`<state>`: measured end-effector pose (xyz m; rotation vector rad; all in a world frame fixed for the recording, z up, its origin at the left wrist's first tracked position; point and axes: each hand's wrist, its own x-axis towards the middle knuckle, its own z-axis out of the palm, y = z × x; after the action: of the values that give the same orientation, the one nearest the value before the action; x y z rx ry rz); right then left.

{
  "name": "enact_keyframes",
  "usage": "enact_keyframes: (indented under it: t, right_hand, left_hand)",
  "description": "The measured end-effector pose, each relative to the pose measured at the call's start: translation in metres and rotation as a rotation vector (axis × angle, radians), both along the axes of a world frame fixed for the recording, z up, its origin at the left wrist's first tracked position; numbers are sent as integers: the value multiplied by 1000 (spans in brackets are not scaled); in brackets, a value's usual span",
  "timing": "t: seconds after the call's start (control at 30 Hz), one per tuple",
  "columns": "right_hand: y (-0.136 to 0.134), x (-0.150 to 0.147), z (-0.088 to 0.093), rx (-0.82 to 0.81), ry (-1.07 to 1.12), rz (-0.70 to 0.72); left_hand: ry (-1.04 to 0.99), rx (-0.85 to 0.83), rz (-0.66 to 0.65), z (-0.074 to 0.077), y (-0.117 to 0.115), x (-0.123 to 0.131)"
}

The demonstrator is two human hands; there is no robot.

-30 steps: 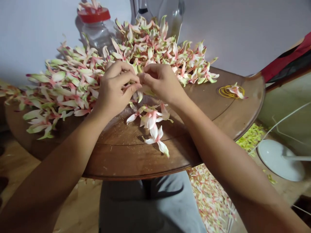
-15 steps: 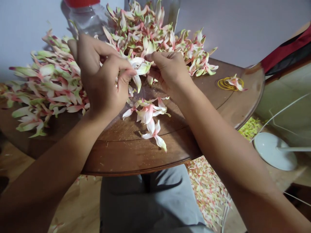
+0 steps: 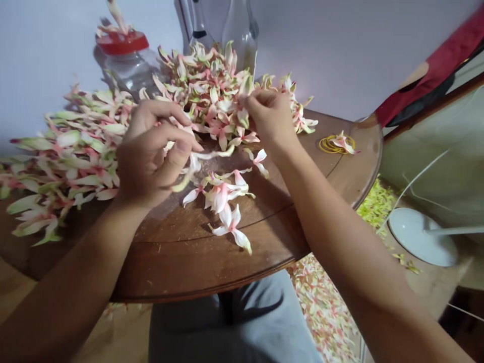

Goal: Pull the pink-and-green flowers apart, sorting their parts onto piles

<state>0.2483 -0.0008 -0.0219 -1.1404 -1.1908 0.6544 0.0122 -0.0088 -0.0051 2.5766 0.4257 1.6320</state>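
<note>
A white wall [image 3: 321, 65] stands behind a round wooden table [image 3: 212, 262], with a red-lidded jar [image 3: 126, 63] and a glass bottle [image 3: 242, 35] at the back. A long band of pink-and-cream flowers [image 3: 207, 96] curves across the table from the jar side to the far left. The left hand [image 3: 155, 151] hovers over the table, its fingers curled and its thumb pressed in, pinching a pale petal [image 3: 212, 155] that trails out to the right. The right hand [image 3: 268, 123] sits at the front edge of the band, fingertips pinched together on a flower [image 3: 244, 101]. A small loose cluster of blooms [image 3: 223, 201] lies on the bare wood between the forearms. Off to the right, one bloom rests on yellow rubber bands [image 3: 333, 145]. More fallen flowers [image 3: 321, 312] cover the floor beside the grey trousers [image 3: 227, 327], near a white fan base [image 3: 419, 237].
</note>
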Motion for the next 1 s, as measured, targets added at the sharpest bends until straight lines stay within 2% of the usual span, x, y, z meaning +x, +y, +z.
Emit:
enact_keyframes:
  t: [0.1,0.2,0.3,0.37,0.5,0.63,0.73,0.83,1.0]
  right_hand:
    - [-16,-27,11,9,-129,96]
    - [-31,-47,21,14,-152,239]
    - [-40,-56,24,-29,-120,417]
    - [-41,-57,23,-76,-131,485]
    - [-37,-58,20,-42,-188,441]
    - [-37,-61,20,-54,-155,424]
    - [-38,-64,18,-64,-80,474]
    - [-37,-67,16,-72,7,488]
    - [-35,-69,13,-131,290,497]
  left_hand:
    - [37,-17,141,0,-1,0]
    - [70,-34,296,1,0,-1]
    - [77,-33,347,-1,3,-3]
    - [47,-35,370,-2,5,-4]
    - [-2,-64,391,-4,5,-4]
    - [1,-105,363,-3,2,-4]
    - [-11,-115,375,-2,1,-5]
    - [20,-52,368,1,2,-5]
    - [73,-7,292,1,5,-5]
